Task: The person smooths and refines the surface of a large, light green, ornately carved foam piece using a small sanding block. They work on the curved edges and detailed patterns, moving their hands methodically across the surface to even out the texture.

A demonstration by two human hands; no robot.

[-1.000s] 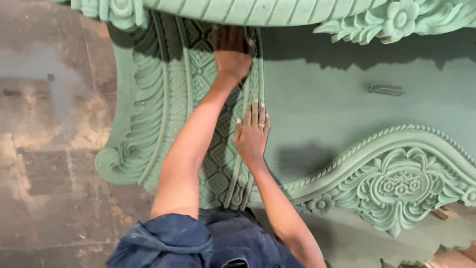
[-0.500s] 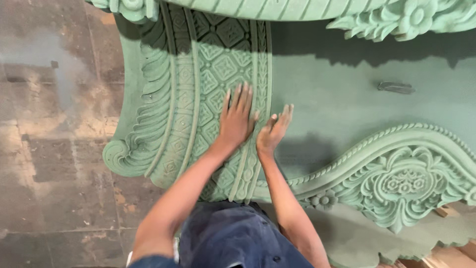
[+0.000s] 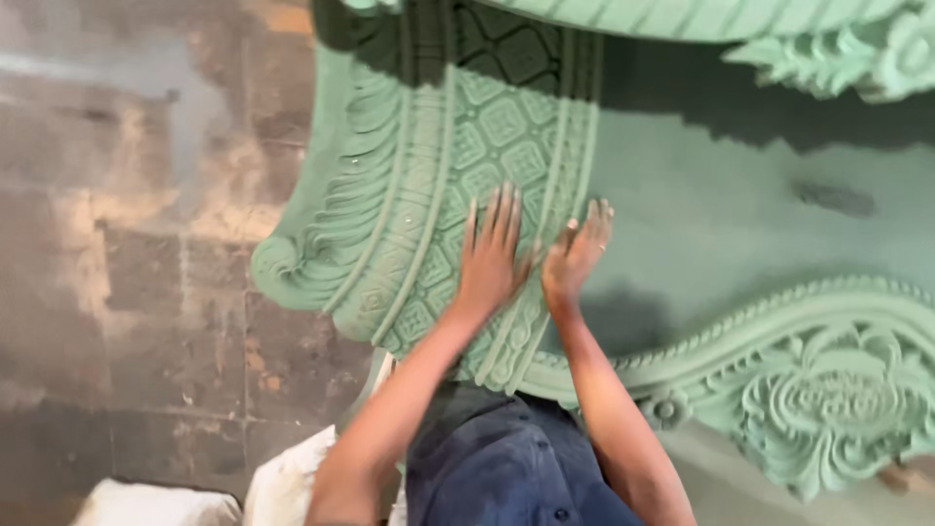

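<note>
Hands lie side by side on the green carved panel (image 3: 429, 224): the left hand (image 3: 490, 255) is pressed flat, fingers spread, on the band of diamond-pattern carving, and the right hand (image 3: 577, 251) rests open and tilted on its edge along the ribbed border just beside it, neither holding anything. A second ago the left arm was stretched far up the panel while the right stayed low; now it has drawn back down beside the right, so the rubbing has moved to the lower stretch of the carving. Beyond them lie a smooth green board (image 3: 721, 209), a scrolled ornament (image 3: 828, 399), the stained stone floor (image 3: 127, 273) and white sacks (image 3: 156, 507).
</note>
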